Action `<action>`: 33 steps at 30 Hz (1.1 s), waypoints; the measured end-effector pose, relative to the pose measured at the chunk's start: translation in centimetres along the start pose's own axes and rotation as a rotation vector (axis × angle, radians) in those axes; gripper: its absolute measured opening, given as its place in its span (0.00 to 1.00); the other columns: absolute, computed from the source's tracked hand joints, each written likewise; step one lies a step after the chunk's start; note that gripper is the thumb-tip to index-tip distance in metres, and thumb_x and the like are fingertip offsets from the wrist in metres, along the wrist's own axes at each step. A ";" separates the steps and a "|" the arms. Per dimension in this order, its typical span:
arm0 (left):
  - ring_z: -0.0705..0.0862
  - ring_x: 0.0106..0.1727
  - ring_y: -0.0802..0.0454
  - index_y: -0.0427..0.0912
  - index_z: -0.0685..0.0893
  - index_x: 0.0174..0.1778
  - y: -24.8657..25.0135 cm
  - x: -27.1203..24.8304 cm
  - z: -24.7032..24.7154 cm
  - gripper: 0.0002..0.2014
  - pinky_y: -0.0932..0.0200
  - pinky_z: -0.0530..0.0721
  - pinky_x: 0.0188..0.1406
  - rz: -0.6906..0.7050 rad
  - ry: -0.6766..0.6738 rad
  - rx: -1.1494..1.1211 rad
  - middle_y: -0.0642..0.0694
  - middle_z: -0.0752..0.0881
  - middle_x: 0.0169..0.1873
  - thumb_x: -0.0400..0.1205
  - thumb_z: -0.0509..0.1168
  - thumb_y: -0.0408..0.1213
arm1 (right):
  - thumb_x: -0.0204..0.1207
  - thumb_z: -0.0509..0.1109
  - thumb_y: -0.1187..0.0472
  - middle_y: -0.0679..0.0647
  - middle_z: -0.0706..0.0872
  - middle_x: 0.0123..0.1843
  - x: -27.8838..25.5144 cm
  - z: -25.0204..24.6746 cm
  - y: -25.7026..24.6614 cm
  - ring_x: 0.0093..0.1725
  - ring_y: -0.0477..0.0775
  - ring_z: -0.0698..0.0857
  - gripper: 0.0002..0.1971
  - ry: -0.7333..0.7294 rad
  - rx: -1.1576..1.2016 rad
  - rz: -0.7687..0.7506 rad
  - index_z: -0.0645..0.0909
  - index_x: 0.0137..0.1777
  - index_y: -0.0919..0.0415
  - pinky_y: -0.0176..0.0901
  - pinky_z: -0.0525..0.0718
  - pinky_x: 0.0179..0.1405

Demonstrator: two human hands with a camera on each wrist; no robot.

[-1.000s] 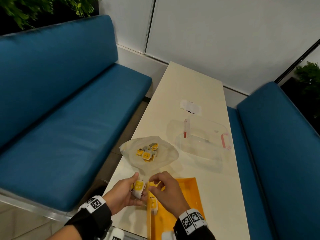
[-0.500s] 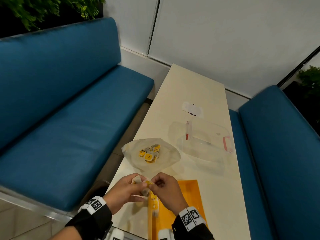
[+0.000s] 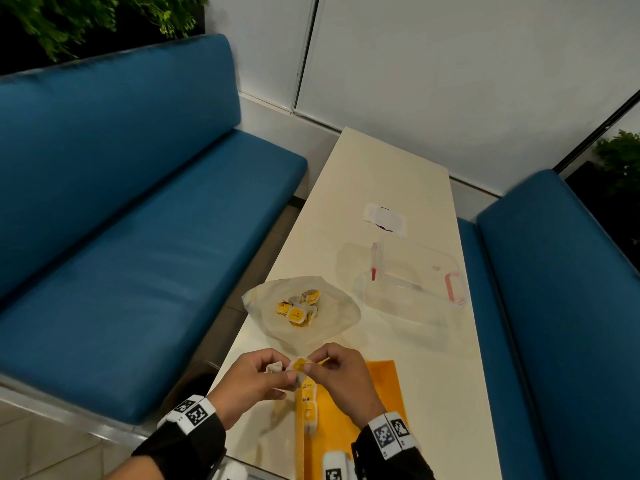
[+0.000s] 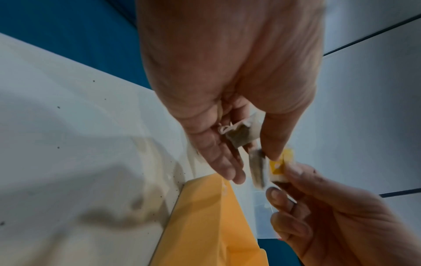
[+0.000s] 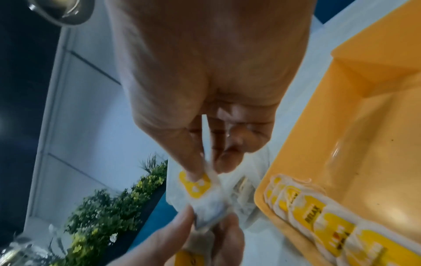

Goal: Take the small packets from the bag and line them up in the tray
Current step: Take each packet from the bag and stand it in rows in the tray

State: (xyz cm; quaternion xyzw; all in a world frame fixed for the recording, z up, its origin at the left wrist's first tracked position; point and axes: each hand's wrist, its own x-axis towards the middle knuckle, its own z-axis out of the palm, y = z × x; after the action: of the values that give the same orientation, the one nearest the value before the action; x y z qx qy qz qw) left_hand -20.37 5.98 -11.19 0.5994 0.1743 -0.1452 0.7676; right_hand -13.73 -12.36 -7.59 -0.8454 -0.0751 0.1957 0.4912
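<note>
Both my hands are up over the near end of the table (image 3: 388,188), working a little cluster of packets between them. My left hand (image 3: 258,377) has its grip curled round a couple of tea packets (image 4: 241,136), one tucked against the fingers, another hanging down by the thumb. My right hand (image 3: 341,372) pinches the yellow-tagged packet (image 5: 196,185) at its top edge, thumb and forefinger closed tight on it.

The job right now, as I read it, is to peel this one packet free of the bunch. They seem to cling together, maybe by strings, though I can't quite tell from here. So a gentle pull, straight away from the left hand, while the left hand holds its own lot firm.

Just below my hands sits the orange tray (image 3: 384,386), and along its left wall there's a row of packets (image 5: 318,214) laid overlapping, yellow labels up. The next one should go at the far end of that row, same face up, edge lapped on its neighbour. I'd lower it flat, not drop it, so the row doesn't get knocked crooked.

Further up the table the clear bag (image 3: 332,317) lies open with a small heap of packets (image 3: 299,306) left inside, so plenty more to fetch. Beyond that, a clear lidded box (image 3: 415,292) stands well apart, out of my way
</note>
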 end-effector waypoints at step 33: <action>0.71 0.21 0.58 0.43 0.81 0.37 -2.5 2.4 2.5 0.16 0.63 0.68 0.19 -0.204 0.033 0.433 0.50 0.77 0.25 0.74 0.82 0.43 | 0.79 0.63 0.68 0.57 0.88 0.27 -2.5 2.1 6.2 0.23 0.51 0.86 0.06 -0.333 -0.255 0.403 0.78 0.45 0.58 0.45 0.87 0.27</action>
State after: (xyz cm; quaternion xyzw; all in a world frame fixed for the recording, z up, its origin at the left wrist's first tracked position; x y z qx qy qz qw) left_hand -19.05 2.94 -13.87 0.7315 0.2115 -0.2462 0.5996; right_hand -17.22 -14.60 -13.23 -0.8544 -0.0093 0.4143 0.3134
